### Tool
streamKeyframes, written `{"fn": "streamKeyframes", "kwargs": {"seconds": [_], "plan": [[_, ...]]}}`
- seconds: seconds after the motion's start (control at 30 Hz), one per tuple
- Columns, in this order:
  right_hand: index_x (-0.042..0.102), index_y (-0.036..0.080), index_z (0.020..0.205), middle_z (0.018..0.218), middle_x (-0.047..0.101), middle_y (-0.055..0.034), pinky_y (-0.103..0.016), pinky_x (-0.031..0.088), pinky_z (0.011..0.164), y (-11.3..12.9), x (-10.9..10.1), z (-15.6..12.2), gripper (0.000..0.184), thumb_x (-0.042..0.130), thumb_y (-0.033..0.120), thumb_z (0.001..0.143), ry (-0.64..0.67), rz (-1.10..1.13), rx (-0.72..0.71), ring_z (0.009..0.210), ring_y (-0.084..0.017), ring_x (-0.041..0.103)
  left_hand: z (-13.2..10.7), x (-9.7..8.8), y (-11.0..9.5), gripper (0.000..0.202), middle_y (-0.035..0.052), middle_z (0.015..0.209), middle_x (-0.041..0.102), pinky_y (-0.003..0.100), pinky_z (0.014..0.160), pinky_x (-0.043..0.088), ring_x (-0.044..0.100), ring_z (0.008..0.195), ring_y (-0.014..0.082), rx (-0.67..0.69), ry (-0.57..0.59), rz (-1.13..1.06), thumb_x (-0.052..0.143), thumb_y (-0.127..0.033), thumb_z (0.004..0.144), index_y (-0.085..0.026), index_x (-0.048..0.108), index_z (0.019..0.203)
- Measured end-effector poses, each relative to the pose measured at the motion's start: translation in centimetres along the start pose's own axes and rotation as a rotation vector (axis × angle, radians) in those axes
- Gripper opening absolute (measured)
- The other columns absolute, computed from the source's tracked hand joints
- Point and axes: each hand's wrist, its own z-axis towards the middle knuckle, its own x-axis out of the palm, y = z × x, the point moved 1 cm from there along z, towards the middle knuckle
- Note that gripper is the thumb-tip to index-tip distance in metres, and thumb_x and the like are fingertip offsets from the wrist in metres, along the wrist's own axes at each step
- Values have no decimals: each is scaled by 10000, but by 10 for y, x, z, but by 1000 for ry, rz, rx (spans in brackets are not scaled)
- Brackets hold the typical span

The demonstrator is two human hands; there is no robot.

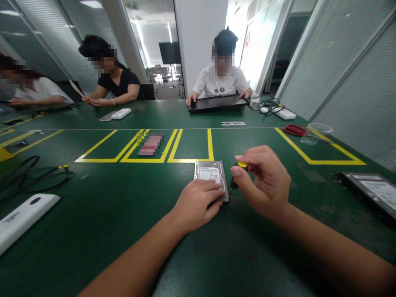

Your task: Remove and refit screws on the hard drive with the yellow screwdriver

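Observation:
A silver hard drive (208, 168) with a white label lies on the green table in front of me. My left hand (198, 202) rests across its lower part, fingers over the top face and thumb along the near edge, gripping it. In my right hand (267, 181), a screwdriver (234, 182) with a dark and yellow handle is pinched between thumb and fingers. Its thin shaft slants down to the drive's near right corner. Whether the tip sits in a screw is too small to make out.
At right lies another hard drive (371, 189). A clear plastic cup (320, 131) and red cable (295, 130) sit beyond it. A white power bank (26, 216) and black cables (34, 179) are at left. Across the table, a person holds a black panel (219, 104).

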Motion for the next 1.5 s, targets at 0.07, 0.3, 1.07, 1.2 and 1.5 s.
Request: {"fn": "streamKeyframes", "kwargs": {"seconds": [0.07, 0.3, 1.07, 1.2, 1.5], "plan": [[642, 159, 975, 855, 599, -39, -290, 445, 666, 1, 0, -1, 129, 630, 142, 848, 6, -4, 14, 786, -137, 550, 0, 1, 1, 276, 7, 1202, 709, 426, 1006, 449, 610, 1198, 231, 13, -29, 7, 623, -257, 902, -224, 671, 1173], [628, 181, 1070, 1000, 673, -68, -395, 499, 809, -2, 1, -7, 216, 508, 114, 903, -3, 81, 107, 921, -191, 631, -1, 2, 1, 282, 9, 1204, 711, 430, 998, 450, 613, 1199, 234, 15, -48, 11, 624, -255, 902, -234, 666, 1180], [655, 175, 992, 887, 626, -44, -313, 461, 676, 3, 0, -1, 159, 620, 127, 844, -30, -62, 51, 817, -161, 585, -1, 2, 2, 286, 10, 1208, 710, 436, 1002, 453, 614, 1196, 234, 19, -35, 10, 622, -257, 900, -227, 668, 1180], [642, 189, 1090, 1000, 682, -56, -355, 486, 738, 2, -1, -4, 240, 536, 124, 885, 1, -4, 108, 883, -180, 624, -1, 3, 2, 296, 19, 1215, 707, 445, 1004, 452, 608, 1206, 244, 14, -25, 3, 617, -254, 900, -225, 665, 1191], [641, 196, 945, 859, 619, -25, -310, 487, 680, 2, 2, 0, 151, 707, 174, 811, -38, -67, 36, 806, -157, 597, 0, 0, 0, 293, 38, 1212, 704, 447, 1016, 455, 610, 1197, 255, 2, -20, -15, 614, -245, 902, -221, 674, 1188]]}}
